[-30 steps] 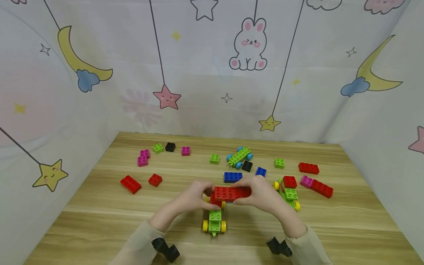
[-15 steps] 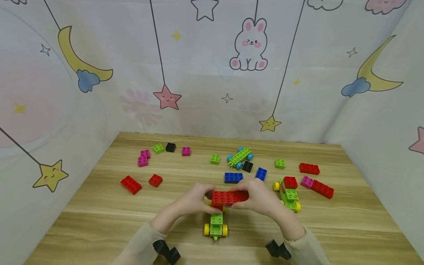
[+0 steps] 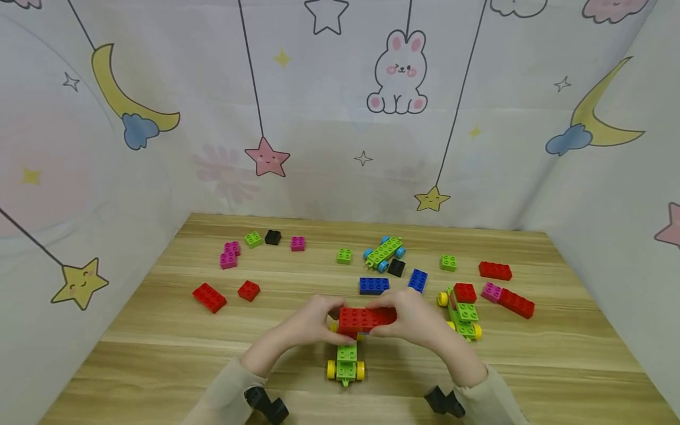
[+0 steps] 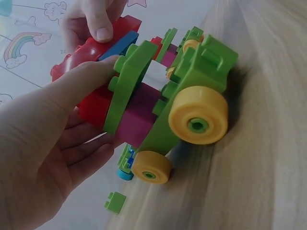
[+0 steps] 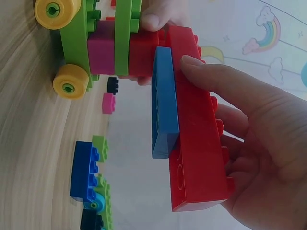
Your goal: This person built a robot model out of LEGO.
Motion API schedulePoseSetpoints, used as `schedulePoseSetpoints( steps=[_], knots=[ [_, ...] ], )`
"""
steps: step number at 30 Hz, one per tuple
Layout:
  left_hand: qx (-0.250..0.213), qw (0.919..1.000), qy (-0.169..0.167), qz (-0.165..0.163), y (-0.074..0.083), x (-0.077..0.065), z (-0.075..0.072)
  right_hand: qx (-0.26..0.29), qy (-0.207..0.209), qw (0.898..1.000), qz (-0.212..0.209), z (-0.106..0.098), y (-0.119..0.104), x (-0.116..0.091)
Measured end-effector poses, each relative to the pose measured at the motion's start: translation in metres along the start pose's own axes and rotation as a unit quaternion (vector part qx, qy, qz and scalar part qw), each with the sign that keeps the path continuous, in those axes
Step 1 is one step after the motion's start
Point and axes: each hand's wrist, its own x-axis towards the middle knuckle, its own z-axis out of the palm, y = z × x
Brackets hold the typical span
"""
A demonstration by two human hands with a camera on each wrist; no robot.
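A toy car [image 3: 347, 360] of building bricks stands on the wooden table, with yellow wheels, a green base, a purple brick [image 4: 139, 115] and a green plate. My left hand [image 3: 313, 321] grips the small red brick [image 5: 144, 52] on top of that plate, thumb on one side and fingers on the other. My right hand [image 3: 411, 313] pinches a row of long red bricks [image 3: 361, 319] with a blue brick [image 5: 165, 100] fixed underneath. One end of the row lies against the small red brick; whether they are joined I cannot tell.
To the right stands a similar car [image 3: 465, 313], near a pink brick [image 3: 491, 291] and red bricks [image 3: 495, 270]. Behind my hands are blue bricks [image 3: 374, 286] and a green base with blue wheels [image 3: 385, 252]. More red bricks [image 3: 209, 297] lie on the left.
The red row has moved slightly left and toward me with my right hand. The car and my left hand have also shifted a little nearer; the last half second shows hardly any motion.
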Motion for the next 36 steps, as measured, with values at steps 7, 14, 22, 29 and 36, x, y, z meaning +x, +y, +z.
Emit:
schedulePoseSetpoints(
  steps=[7,14,22,29,36],
  knots=[
    [-0.014,0.9999,0.004,-0.008,0.007,-0.006,-0.011,0.003,-0.003,1.000,-0.001,0.001,0.000,0.000],
    [0.011,0.9994,0.021,0.025,0.018,-0.012,-0.025,0.001,-0.002,1.000,0.000,0.001,0.000,0.001],
    [0.029,0.9983,0.029,0.042,0.020,-0.013,-0.026,-0.005,-0.002,1.000,-0.007,0.002,-0.001,0.001],
    [0.036,0.9980,0.033,0.039,0.020,-0.013,-0.026,-0.007,-0.004,1.000,-0.005,0.002,-0.002,0.002],
    [0.041,0.9979,0.031,0.039,0.021,-0.013,-0.026,-0.014,0.001,1.000,-0.011,0.003,-0.002,0.002]
  ],
)
